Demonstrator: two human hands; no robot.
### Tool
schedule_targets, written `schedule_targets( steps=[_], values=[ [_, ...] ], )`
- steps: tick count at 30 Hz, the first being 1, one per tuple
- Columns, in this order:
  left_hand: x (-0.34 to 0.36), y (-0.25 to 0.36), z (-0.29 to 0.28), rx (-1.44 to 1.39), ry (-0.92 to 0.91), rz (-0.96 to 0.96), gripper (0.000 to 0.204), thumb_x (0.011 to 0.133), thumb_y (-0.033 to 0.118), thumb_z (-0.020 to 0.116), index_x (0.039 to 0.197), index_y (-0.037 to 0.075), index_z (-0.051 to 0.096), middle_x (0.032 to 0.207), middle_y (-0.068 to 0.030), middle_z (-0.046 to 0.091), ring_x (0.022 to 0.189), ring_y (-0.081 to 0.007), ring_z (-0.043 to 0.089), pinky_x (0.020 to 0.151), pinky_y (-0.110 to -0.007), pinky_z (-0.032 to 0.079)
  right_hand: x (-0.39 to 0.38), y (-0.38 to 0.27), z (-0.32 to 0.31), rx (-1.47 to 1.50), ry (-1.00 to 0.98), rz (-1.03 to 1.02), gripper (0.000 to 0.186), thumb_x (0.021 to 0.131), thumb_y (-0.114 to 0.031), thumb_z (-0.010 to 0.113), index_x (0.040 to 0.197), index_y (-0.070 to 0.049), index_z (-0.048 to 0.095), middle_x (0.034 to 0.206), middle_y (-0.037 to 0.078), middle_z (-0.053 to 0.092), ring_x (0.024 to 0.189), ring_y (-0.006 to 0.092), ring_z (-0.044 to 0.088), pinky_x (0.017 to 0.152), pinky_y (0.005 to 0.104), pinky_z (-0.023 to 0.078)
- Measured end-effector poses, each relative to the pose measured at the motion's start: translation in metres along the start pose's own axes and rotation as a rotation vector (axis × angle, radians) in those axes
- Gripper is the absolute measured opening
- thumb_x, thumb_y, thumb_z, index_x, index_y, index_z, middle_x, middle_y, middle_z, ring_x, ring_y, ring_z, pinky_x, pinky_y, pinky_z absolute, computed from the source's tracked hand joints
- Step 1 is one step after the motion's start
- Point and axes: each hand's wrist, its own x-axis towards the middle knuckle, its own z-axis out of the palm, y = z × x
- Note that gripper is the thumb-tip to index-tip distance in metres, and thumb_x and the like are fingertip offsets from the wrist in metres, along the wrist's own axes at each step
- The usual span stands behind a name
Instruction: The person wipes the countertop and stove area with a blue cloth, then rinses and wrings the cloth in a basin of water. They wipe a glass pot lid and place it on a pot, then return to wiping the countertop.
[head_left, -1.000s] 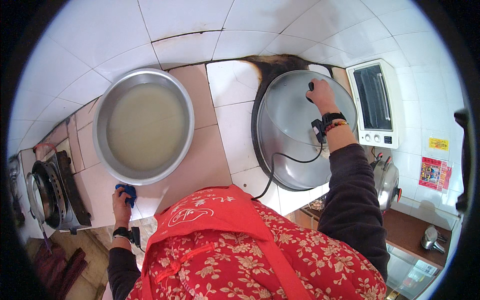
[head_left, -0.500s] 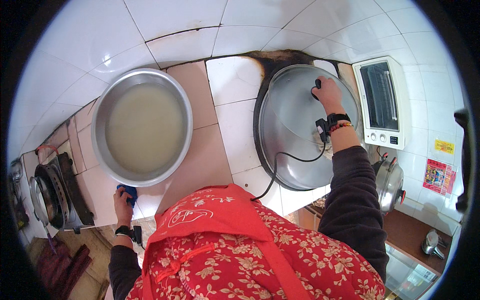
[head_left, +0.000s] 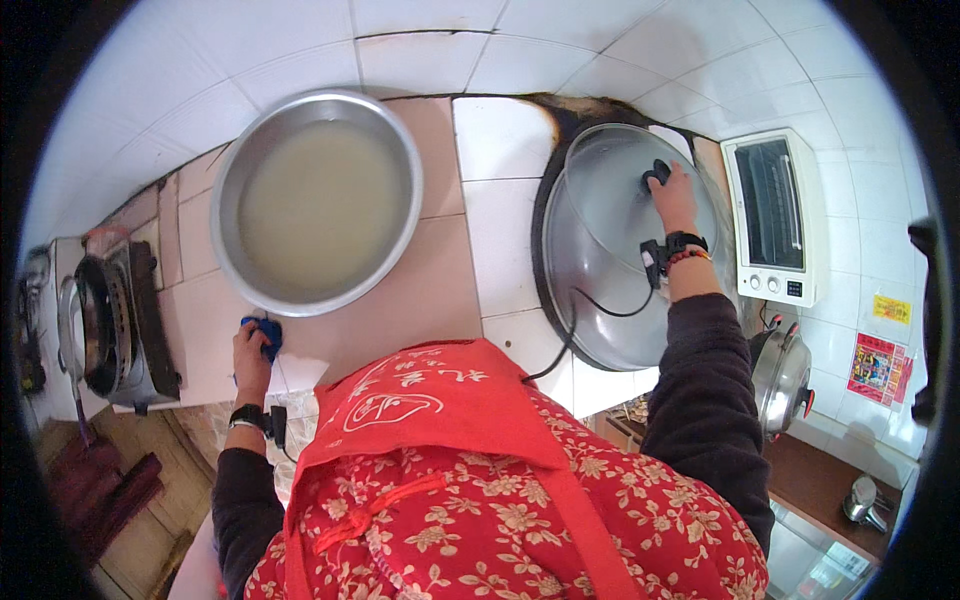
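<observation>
My right hand is closed around the black knob of a clear glass lid. The lid lies over the far part of a large metal wok set into the counter, leaving the near part of the wok uncovered. A crumpled blue cloth is in my left hand, its fingers bent over it near the counter's front edge. Just beyond that hand stands a wide silver basin of cloudy, pale liquid.
A white toaster oven stands right of the wok, with a lidded steel pot nearer me. On the far left, a pan rests on a black stove. Pink and white tiles cover the counter; a tiled wall rises behind.
The view has shifted, so the basin and wok sit farther right and higher in the picture. My right hand still grips the lid's knob, and my left hand keeps the blue cloth.
</observation>
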Motion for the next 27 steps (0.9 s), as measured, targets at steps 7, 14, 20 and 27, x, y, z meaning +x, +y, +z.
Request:
schedule_targets(
  steps=[7,14,20,27],
  values=[
    [-0.008,0.012,0.004,-0.016,0.084,0.012,0.042,0.072,-0.004,0.067,0.112,0.008,0.062,0.137,-0.0183,0.053,0.126,-0.0404,0.049,0.108,-0.046,0.041,-0.066,-0.032,-0.012,0.127,0.199,-0.357,0.060,0.087,-0.018,0.069,0.141,-0.007,0.046,0.128,0.022,0.056,0.116,0.0405,0.056,0.099,0.0478,0.047],
    [0.010,0.048,0.020,0.015,0.011,0.231,0.037,0.079,0.001,0.056,0.114,0.008,0.064,0.141,-0.0163,0.051,0.131,-0.0393,0.045,0.111,-0.045,0.040,-0.142,-0.124,-0.009,0.509,-0.047,-0.478,0.051,0.088,-0.007,0.066,0.136,-0.009,0.053,0.127,0.014,0.059,0.102,0.0246,0.063,0.090,0.0355,0.052],
    [-0.035,0.019,-0.001,-0.057,-0.131,0.403,0.029,0.077,-0.004,0.057,0.103,0.007,0.062,0.136,-0.0132,0.055,0.127,-0.0367,0.050,0.105,-0.041,0.044,-0.213,-0.210,-0.014,0.642,-0.303,-0.622,0.040,0.089,-0.006,0.064,0.128,-0.007,0.058,0.120,0.010,0.064,0.098,0.0202,0.065,0.082,0.0330,0.054],
    [-0.024,-0.014,-0.076,-0.976,-0.176,-0.351,0.022,0.094,-0.001,0.052,0.115,0.005,0.057,0.108,-0.0073,0.063,0.101,-0.0218,0.065,0.088,-0.033,0.052,-0.294,-0.308,-0.021,0.805,-0.852,-0.643,0.027,0.093,-0.011,0.064,0.118,-0.003,0.063,0.106,0.007,0.069,0.094,0.0165,0.066,0.083,0.0293,0.052]
  ],
)
